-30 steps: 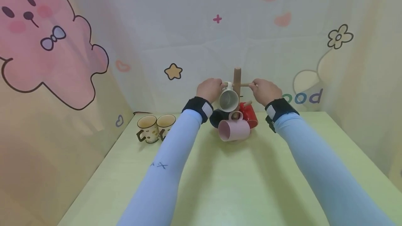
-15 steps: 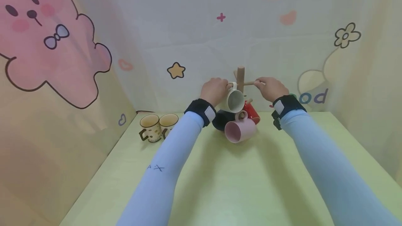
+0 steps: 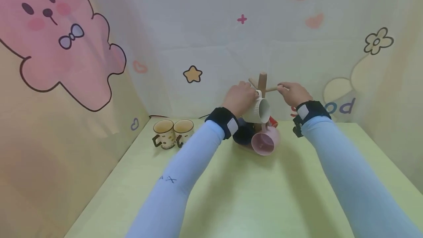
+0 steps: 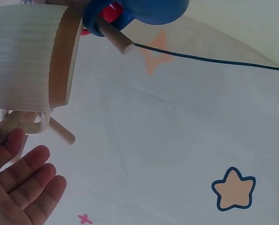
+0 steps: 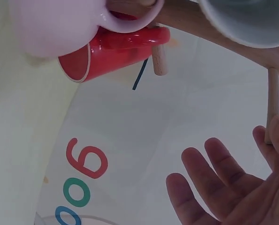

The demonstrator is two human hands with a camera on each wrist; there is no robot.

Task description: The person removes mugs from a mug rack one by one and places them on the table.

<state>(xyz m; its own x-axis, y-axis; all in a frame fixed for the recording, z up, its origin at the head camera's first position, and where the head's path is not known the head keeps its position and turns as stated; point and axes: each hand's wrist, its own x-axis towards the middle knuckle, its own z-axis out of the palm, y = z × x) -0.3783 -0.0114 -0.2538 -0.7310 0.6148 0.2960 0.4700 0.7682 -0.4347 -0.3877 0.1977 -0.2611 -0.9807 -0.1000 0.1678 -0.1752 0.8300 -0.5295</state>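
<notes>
A wooden mug rack (image 3: 262, 80) stands at the back of the table. My left hand (image 3: 240, 99) pinches one of its upper pegs between thumb and index finger, the other fingers spread in the left wrist view. A ribbed white mug (image 4: 24, 61) hangs by its handle on that peg, its mouth facing right in the head view. My right hand (image 3: 295, 94) pinches the tip of the opposite peg (image 5: 274, 93). Lower on the rack hang a pink mug (image 3: 274, 137), a dark blue mug (image 4: 160, 9) and a red mug (image 5: 120, 54), mostly hidden in the head view.
Two cream spotted mugs (image 3: 164, 134) with brown handles stand upright on the light green table (image 3: 257, 201), left of the rack. A printed cloth (image 3: 218, 10) hangs close behind the rack. A dark cord (image 3: 159, 116) runs along the back edge.
The rack has turned, its front swinging rightward, with both hands holding its pegs. The white mug's mouth now faces right, the pink mug's more forward. The head view has shifted slightly left.
</notes>
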